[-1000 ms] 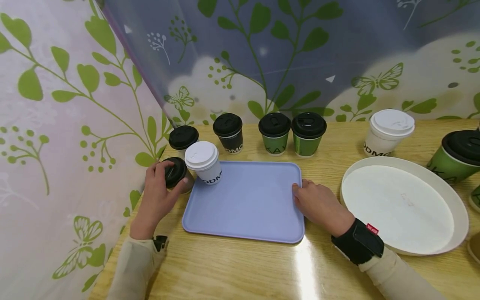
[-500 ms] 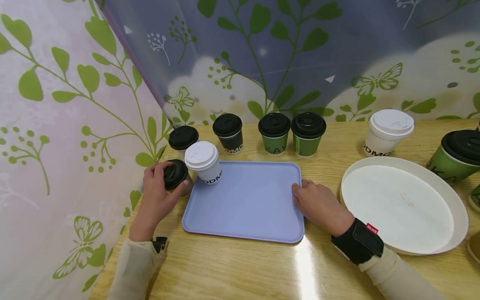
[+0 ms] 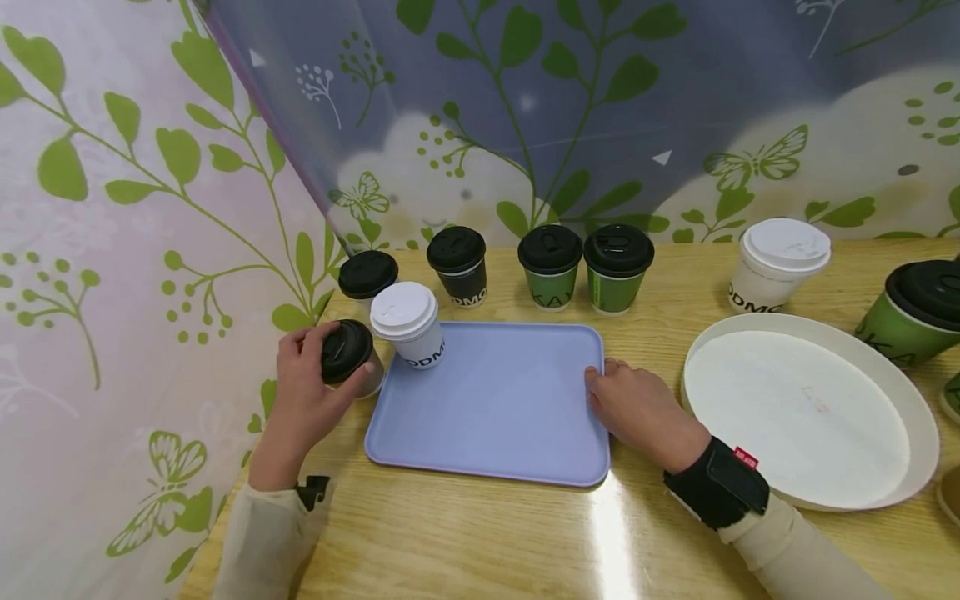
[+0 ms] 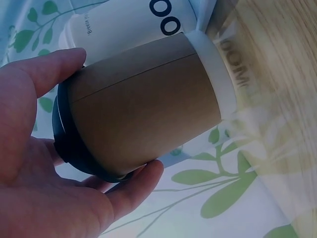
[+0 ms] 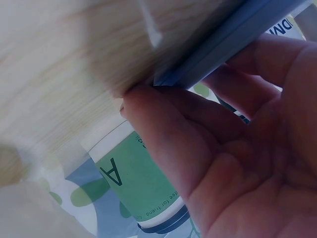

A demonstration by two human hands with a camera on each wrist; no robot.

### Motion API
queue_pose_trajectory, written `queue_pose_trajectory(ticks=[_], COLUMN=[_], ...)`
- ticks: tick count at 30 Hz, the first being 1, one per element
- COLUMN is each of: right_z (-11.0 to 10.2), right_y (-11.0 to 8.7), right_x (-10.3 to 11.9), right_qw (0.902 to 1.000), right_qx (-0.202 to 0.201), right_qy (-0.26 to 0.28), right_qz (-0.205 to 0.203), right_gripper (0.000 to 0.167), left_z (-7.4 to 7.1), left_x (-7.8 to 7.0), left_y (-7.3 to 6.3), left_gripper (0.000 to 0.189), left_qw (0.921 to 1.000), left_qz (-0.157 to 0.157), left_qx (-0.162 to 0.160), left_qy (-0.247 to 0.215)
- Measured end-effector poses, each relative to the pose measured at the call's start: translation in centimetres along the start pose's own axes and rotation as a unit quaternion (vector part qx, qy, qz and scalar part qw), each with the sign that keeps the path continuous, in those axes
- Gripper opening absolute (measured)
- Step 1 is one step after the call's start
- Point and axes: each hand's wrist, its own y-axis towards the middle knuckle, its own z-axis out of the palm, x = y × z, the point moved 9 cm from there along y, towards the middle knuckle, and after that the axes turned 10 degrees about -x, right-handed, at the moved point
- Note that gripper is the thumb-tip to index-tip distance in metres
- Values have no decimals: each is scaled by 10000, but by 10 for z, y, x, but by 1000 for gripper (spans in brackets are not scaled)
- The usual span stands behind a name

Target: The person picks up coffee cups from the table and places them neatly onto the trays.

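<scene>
Leaf-printed cloth (image 3: pixel 465 92) rises behind a pale wooden table (image 3: pixel 450 542). Near the left hand (image 3: pixel 309 396), a white-lidded cup (image 3: pixel 408 329) hides part of the black-lidded cup (image 3: pixel 367 277) behind it; at the right, a round brown object (image 3: pixel 951 496) is cut off, unidentifiable. Left thumb and fingers curl round the black lid (image 3: pixel 347 350) of a brown cup (image 4: pixel 146 106), plain, seamed and white at the base, just left of the lilac tray (image 3: pixel 495 408). The right hand (image 3: pixel 641 408) pinches the tray's right edge, some fingertips hidden.
</scene>
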Motion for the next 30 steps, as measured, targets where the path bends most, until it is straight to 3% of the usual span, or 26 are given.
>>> queue_pose_trajectory(ticks=[22, 30], right_z=[3, 1], right_y=[0, 0], right_x=[-1, -1], right_qw=[9999, 9999], right_qx=[92, 113], right_qy=[38, 29], right_qz=[16, 30], right_gripper=[20, 21], left_z=[-15, -15], left_x=[-23, -34], left_y=[-6, -9], left_gripper=[68, 67], left_qw=[9994, 9993], left_qz=[329, 320], left_qx=[-35, 100], left_qy=[114, 165])
